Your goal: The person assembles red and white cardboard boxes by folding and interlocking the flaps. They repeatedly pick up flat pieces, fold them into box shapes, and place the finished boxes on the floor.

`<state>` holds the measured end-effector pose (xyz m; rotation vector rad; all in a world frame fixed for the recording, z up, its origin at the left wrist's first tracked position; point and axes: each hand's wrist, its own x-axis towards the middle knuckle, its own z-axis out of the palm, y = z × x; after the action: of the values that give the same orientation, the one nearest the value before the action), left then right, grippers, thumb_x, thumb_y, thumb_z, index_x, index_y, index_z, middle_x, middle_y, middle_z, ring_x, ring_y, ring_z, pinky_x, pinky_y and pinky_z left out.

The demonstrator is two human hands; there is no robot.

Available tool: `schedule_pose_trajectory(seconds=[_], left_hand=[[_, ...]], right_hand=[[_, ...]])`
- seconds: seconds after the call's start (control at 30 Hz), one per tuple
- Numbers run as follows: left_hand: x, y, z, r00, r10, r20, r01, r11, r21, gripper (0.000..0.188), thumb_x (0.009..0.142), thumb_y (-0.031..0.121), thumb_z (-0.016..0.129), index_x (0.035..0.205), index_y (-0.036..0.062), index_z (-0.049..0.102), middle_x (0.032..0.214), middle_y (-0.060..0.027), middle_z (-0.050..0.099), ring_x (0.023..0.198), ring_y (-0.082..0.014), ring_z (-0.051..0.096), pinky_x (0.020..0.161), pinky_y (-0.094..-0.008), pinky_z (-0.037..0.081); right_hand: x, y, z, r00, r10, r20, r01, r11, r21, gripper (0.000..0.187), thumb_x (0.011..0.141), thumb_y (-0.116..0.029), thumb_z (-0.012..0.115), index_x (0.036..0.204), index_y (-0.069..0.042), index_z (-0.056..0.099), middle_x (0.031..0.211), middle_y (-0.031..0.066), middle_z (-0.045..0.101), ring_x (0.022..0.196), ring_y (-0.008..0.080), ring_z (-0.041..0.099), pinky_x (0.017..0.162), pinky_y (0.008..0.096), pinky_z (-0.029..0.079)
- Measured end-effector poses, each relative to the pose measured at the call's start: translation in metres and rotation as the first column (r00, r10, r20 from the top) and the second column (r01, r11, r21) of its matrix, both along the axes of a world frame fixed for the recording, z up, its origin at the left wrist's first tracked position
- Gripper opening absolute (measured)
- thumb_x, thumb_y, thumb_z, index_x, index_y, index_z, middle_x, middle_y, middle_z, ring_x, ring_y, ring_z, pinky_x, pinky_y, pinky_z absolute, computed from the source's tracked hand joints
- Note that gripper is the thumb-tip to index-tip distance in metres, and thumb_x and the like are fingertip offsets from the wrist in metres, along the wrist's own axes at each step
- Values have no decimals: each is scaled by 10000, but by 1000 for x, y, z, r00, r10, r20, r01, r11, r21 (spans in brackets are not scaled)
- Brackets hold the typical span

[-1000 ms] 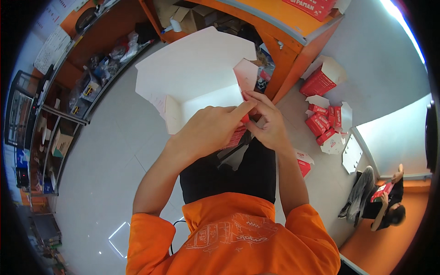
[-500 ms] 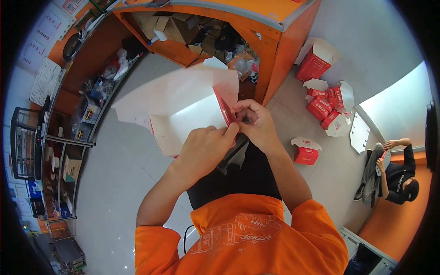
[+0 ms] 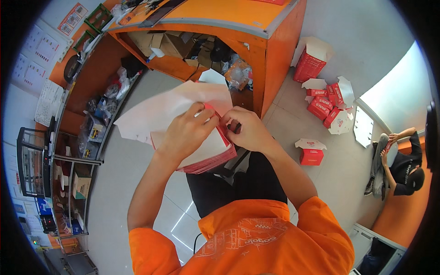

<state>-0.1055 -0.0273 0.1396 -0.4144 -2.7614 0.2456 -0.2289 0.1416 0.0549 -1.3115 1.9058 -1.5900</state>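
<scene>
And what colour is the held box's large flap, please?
White; the flap shows best in the head view.

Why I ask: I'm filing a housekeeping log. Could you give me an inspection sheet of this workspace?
Surface: pale tiled floor; orange counter ahead.
Work items: red-and-white carton, large white flap spread outward, at both hands.
Clutter: carton cluster, tall carton and single carton on the floor at right; cardboard box and plastic bags under the counter.
Hands: left hand lies across the carton, exact grip unclear; right hand pinches its edge.
Cables: thin dark line low in view, perhaps a cable.
Surroundings: shelving with bagged items at left; seated person at right.
</scene>
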Motion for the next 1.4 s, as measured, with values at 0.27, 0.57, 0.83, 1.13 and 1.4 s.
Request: schedule_pose_trajectory(seconds=[0.27,0.57,0.83,1.13,1.4], left_hand=[[10,-6,1,997,-71,-7,71,996,48,188,766,64,681,952,72,711,1000,-11,689,1046,-218,640,743,-312,610],[-2,-3,6,988,-69,139,64,997,40,188,766,59,684,949,85,721,987,0,712,1013,-204,649,773,-316,605],[-3,-2,-5,973,-76,218,47,990,132,173,778,55,665,941,80,718,962,-27,702,1032,-207,652,812,-323,597],[-7,-11,-27,976,-112,184,63,965,256,192,835,78,667,1023,56,699,1002,-59,710,1039,-260,663,883,-394,569],[97,-6,-8,652,755,68,-737,611,287,291,961,176,670,1240,97,698,1056,-120,730,845,-291,706,729,-414,574]], right_hand=[[6,-19,8,949,-210,-236,239,965,102,210,763,-164,733,903,-10,705,798,190,725,723,404,708,668,483,568],[8,-30,-14,941,-303,-155,287,951,-113,102,796,-80,708,829,16,696,798,216,714,723,396,708,661,468,567],[8,-28,-12,945,-279,-170,268,960,-84,109,803,-56,715,877,14,674,866,208,719,766,398,709,673,449,564],[14,-22,-29,965,-262,-34,251,950,-188,98,868,-42,696,915,-1,620,846,189,670,731,366,669,648,408,525],[33,-7,-25,950,-307,-65,301,950,-87,120,937,-65,642,899,-7,544,842,200,596,743,417,609,648,445,483]])
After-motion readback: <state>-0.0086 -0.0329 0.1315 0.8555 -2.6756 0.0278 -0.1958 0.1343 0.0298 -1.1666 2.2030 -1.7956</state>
